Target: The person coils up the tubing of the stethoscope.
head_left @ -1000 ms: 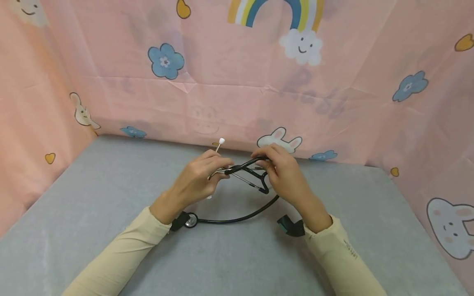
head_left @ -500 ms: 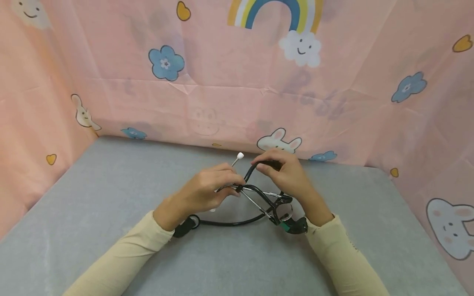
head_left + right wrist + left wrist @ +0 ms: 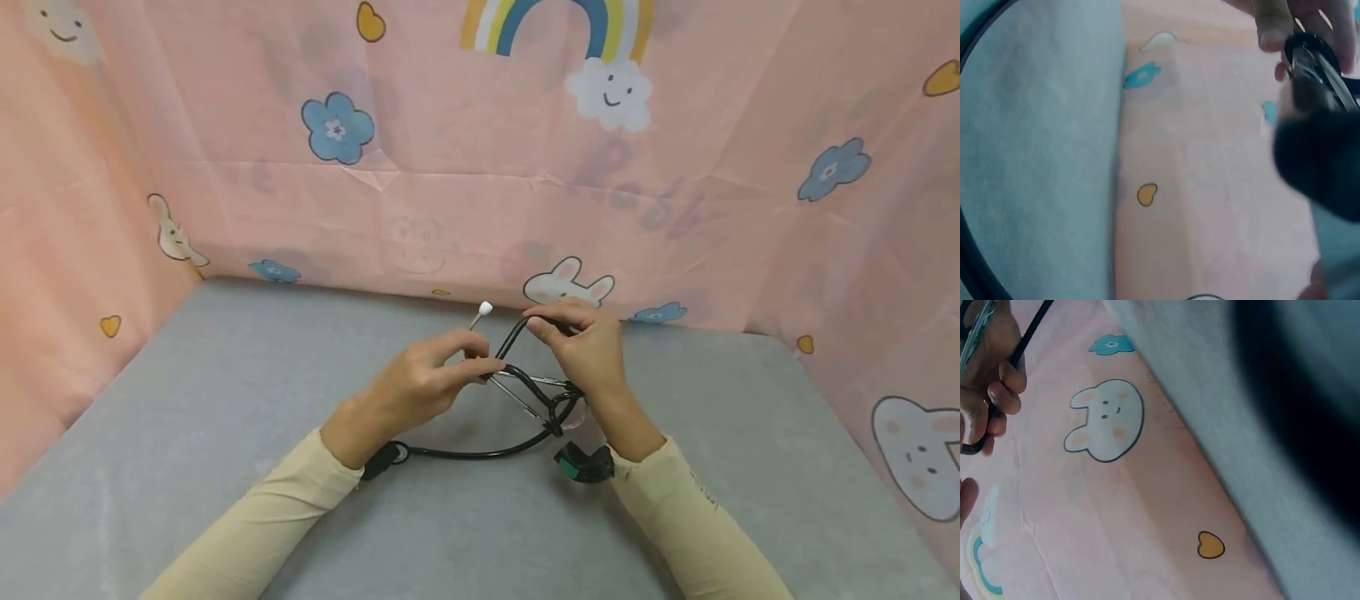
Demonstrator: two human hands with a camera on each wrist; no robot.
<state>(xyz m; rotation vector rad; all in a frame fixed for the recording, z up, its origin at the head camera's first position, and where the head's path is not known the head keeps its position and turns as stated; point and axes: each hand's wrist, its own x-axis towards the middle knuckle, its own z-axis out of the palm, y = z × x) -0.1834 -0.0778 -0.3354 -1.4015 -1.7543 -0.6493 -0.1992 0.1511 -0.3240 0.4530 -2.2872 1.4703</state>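
A stethoscope with black tubing (image 3: 491,455) is held up between both hands over the grey table. My left hand (image 3: 420,379) grips the gathered bundle where tubing crosses the metal ear tubes (image 3: 517,396). One white ear tip (image 3: 486,308) sticks up beyond its fingers. My right hand (image 3: 596,354) pinches a bent length of the tubing between thumb and fingers, as the left wrist view also shows with the right hand's fingers (image 3: 1007,394). In the right wrist view, the left hand's fingers (image 3: 1275,28) are at a black loop around the metal tubes. The chest piece (image 3: 401,452) shows beside the left wrist, partly hidden.
The grey table (image 3: 225,400) spreads around the hands. A pink printed curtain (image 3: 450,217) stands along its back and sides. Black wrist cameras sit under the left cuff (image 3: 381,461) and right cuff (image 3: 585,465). The tubing hangs in a low curve near the table.
The ear-tube bundle has moved right and down from a second ago. The right hand has drawn the tubing up into a bend. Lately the left hand's index finger has lifted and shifted along the bundle.
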